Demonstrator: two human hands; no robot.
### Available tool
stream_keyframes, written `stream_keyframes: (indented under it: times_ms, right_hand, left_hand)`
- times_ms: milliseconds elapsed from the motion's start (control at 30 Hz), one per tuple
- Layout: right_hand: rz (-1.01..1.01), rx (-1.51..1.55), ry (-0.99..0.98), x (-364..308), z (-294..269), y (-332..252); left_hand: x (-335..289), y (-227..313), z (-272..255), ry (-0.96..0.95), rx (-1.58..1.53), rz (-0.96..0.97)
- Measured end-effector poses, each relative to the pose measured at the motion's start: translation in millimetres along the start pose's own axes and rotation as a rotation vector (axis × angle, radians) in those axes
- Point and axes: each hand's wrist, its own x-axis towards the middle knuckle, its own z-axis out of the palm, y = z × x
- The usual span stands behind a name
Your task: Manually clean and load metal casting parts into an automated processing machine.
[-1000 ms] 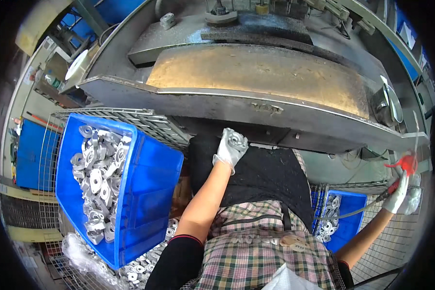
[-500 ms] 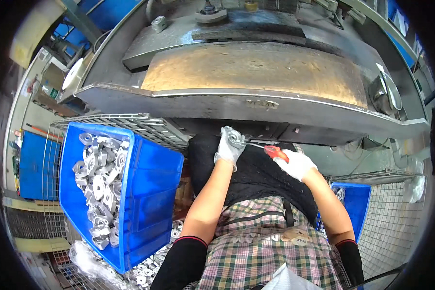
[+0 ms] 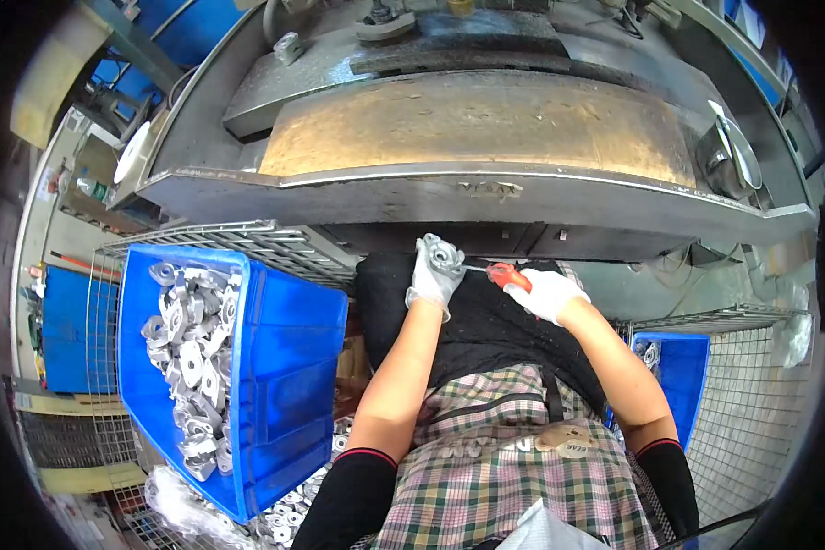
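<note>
Head view: left fingers (image 3: 422, 263) hold metal part (image 3: 445, 257) clear of bench edge (image 3: 486, 169).

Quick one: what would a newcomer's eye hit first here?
First, the big blue bin of silver parts at the left. Then, at the centre, the gloved left hand holding a metal piece and the gloved right hand pointing a red tool at it. Beyond them spreads a broad tan board.

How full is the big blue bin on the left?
Not empty: many silvery metal parts lie inside the big blue bin; how deep, I can't tell.
</note>
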Motion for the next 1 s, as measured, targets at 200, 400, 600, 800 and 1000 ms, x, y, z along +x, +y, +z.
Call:
stream_keyframes:
  times_ms: [200, 400, 600, 800, 1000]
  right_hand:
    - [0.027, -0.007, 0.02, 2.9, -3.0, 4.8]
    - [0.06, -0.001, 0.006, 3.7, -3.4, 8.7]
    - [0.009, 0.002, -0.025, -2.0, -3.2, 2.5]
    - [0.004, 0.016, -0.004, 2.4, -3.6, 1.5]
    - [-0.038, 0.067, 0.077, 27.7, -2.4, -11.2]
  left_hand:
    - [0.8, 1.3, -6.3, -0.039, 0.007, -0.057]
    - [4.8, 1.6, -12.5, 0.035, 0.046, -0.063]
    - [13.3, 5.8, -26.9, -0.154, -0.068, -0.076]
    - [-1.6, 3.1, -5.7, 0.131, 0.006, -0.027]
    - [2.8, -4.8, -13.6, 0.272, -0.014, -0.001]
